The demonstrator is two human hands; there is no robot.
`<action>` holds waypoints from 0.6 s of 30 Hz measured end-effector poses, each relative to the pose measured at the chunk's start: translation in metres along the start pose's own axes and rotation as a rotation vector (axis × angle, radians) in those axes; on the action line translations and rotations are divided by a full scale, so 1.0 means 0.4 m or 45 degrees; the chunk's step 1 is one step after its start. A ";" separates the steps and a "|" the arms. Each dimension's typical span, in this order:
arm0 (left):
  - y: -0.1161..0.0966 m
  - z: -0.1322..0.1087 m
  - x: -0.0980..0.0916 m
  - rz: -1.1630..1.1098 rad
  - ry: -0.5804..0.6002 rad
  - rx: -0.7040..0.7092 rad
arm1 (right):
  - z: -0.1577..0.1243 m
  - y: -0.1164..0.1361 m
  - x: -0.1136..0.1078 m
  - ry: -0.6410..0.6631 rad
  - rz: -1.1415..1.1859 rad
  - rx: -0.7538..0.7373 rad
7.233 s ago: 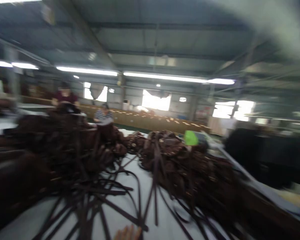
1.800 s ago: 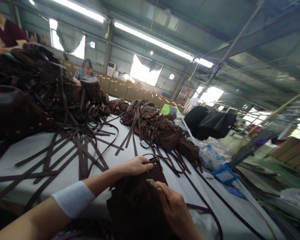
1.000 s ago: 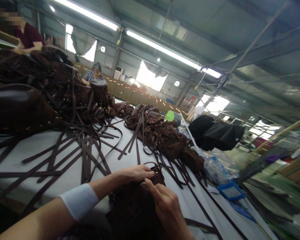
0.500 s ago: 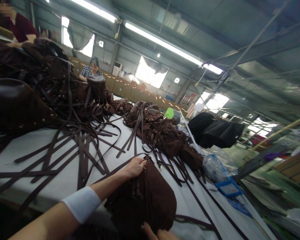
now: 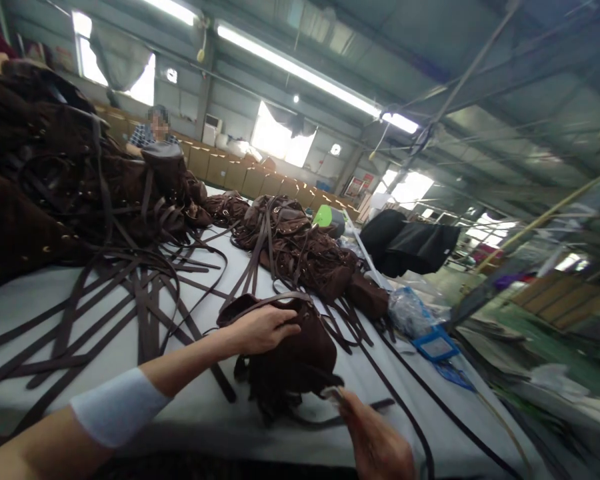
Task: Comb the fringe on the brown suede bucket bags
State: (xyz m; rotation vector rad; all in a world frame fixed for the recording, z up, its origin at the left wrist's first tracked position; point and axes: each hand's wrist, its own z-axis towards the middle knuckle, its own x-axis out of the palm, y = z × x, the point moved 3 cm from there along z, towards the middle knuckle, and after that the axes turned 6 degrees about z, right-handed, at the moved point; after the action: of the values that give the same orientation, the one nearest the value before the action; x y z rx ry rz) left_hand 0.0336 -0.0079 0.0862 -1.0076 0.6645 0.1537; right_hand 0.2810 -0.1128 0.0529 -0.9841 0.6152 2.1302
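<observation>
A dark brown drawstring-style bag [image 5: 310, 347] with a strap sits on the pale table near me, its mouth tipped toward the left. My left hand [image 5: 265, 329] is closed on the bag's upper edge, thumb and fingertips partly hidden against the dark material. Lower right of it, my right hand [image 5: 377, 433] is closed, pinching a small pale, shiny thing [image 5: 334, 395] beside the bag's lower side. Blur keeps me from making out what that thing is. A dark strap [image 5: 325, 421] lies under the bag, passing close to my right fingertips.
Brown bags with eyelets [image 5: 130, 173] are heaped high at the left, their straps [image 5: 145, 307] trailing across the table [image 5: 200, 393]. A second heap of bags [image 5: 305, 253] lies ahead. Plastic wrapping [image 5: 410, 313] and a blue frame [image 5: 436, 345] are at the right edge. A person [image 5: 153, 130] sits beyond.
The bag has turned and tilted, so its mouth now shows. My right hand has come up into view beside it, holding the small pale thing. The view has shifted right.
</observation>
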 end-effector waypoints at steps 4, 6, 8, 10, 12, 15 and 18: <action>-0.016 0.002 0.009 -0.308 0.009 -0.128 | 0.170 0.085 -0.016 -0.090 -0.032 -0.273; -0.018 0.006 0.007 -0.394 -0.003 -0.157 | 0.229 0.121 0.003 -0.014 -0.118 -0.362; -0.013 0.008 0.002 -0.495 -0.029 -0.191 | 0.249 0.140 0.027 0.078 -0.201 -0.420; 0.002 0.009 -0.003 -0.608 -0.063 -0.233 | 0.227 0.142 0.050 0.165 -0.256 -0.469; 0.025 0.010 -0.008 -0.713 -0.101 -0.277 | 0.173 0.132 0.070 0.269 -0.285 -0.496; 0.064 0.013 -0.007 -0.834 -0.170 -0.344 | 0.067 0.110 0.088 0.365 -0.254 -0.526; 0.089 0.014 0.009 -0.925 -0.220 -0.413 | -0.019 0.090 0.090 0.336 -0.199 -0.549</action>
State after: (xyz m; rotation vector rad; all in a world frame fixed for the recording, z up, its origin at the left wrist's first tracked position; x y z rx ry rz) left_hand 0.0242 0.0153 0.0598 -1.4712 0.0858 -0.2965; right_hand 0.2407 -0.1266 0.0245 -1.5132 0.1874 2.0490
